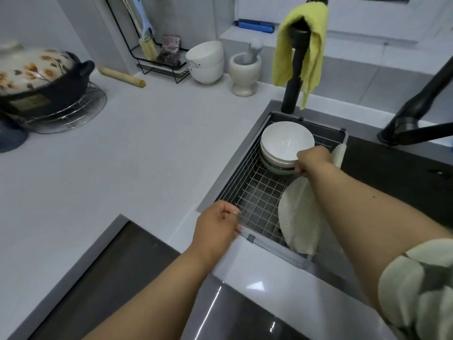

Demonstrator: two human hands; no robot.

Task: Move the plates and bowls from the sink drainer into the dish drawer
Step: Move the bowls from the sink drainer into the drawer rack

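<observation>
A stack of white bowls and plates (284,143) sits at the far end of the wire sink drainer (257,192). My right hand (312,159) grips the near right rim of that stack. My left hand (217,223) rests on the drainer's near left corner, fingers curled over its edge. A pale mesh cloth (297,217) leans against the drainer's right side under my right forearm. The dish drawer is not identifiable in view.
A black faucet (294,77) with a yellow cloth (302,40) stands behind the drainer. On the white counter (147,148) are stacked white bowls (207,62), a mortar (245,72), a wire rack (159,62) and a floral-lidded pot (39,74). A dark sink cover (392,173) lies right.
</observation>
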